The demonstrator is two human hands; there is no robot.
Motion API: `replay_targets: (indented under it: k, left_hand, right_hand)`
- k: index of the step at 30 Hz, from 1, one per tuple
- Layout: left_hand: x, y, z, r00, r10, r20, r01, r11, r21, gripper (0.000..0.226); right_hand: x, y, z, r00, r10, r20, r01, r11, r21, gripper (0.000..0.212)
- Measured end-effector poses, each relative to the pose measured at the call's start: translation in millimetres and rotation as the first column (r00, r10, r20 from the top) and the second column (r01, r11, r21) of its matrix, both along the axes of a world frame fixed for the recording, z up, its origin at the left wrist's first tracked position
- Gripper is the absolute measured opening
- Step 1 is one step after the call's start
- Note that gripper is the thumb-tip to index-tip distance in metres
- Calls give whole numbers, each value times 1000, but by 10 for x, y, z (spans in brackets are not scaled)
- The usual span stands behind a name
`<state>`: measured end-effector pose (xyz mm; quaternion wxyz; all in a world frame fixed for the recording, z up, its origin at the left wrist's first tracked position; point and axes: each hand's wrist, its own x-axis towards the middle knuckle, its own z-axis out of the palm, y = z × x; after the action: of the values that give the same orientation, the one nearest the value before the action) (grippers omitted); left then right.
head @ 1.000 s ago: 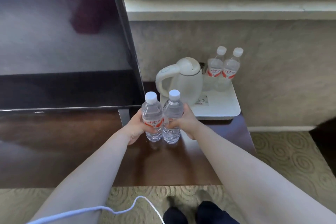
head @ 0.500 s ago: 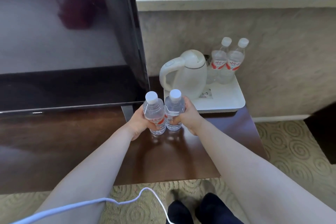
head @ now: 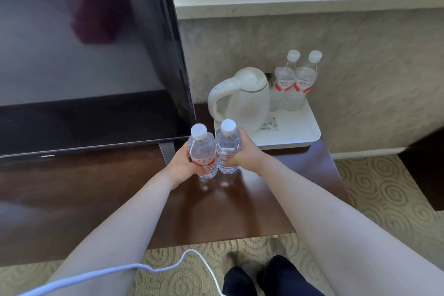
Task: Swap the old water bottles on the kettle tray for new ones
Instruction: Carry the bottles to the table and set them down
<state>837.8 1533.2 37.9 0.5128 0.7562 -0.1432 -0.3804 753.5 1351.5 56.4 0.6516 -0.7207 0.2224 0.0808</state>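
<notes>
Comparing with a second ago, the two held bottles are seen carried closer to the kettle tray (head: 310,138), over the worktop (head: 240,211). The left bottle (head: 203,151) is clasped in the left hand (head: 183,163), the right bottle (head: 228,148) in the right hand (head: 245,154), both upright, caps up. The old bottles (head: 294,81) are not yet removed from the tray's far corner, beside the kettle (head: 245,98), so the swap is judged barely begun.

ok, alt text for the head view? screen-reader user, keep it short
Two bare hands, left hand and right hand, each hold an upright capped water bottle over a dark wooden desk. Behind, a white tray carries a white kettle and two more bottles; a TV stands left.
</notes>
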Motion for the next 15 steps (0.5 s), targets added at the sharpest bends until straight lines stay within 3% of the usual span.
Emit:
replay_targets:
  k: [3, 5, 7, 9, 11, 13, 15]
  left_hand:
    - [-74, 22, -79, 999, 47, 27, -47, 999, -13, 96]
    - [-168, 1, -156, 973, 211, 92, -216, 975, 44, 99]
    - [-333, -29, -241, 894, 420, 154, -444, 875, 194, 86]
    - [-536, -70, -329, 851, 520, 67, -509, 789, 344, 65]
    - [-716, -144, -386, 882, 462, -92, -374, 807, 457, 41]
    - [-846, -272, -378, 944, 264, -197, -141, 865, 482, 17]
    - [-921, -494, -303, 978, 11, -207, 82, 899, 431, 9]
  right_hand:
    - [-17, 9, -20, 1000, 3, 6, -3, 999, -34, 86]
    - [-39, 4, -23, 1000, 20, 13, -19, 999, -49, 91]
    - [-68, -22, -6, 998, 63, 13, -62, 995, -73, 96]
    - [-100, -80, 27, 993, 117, -9, -117, 986, -121, 99]
    - [-130, -175, 50, 988, 139, -66, -148, 974, -171, 97]
    - [-157, -297, 75, 980, 135, -146, -169, 953, -250, 85]
    - [-177, -436, 104, 973, 123, -195, -182, 928, -326, 69]
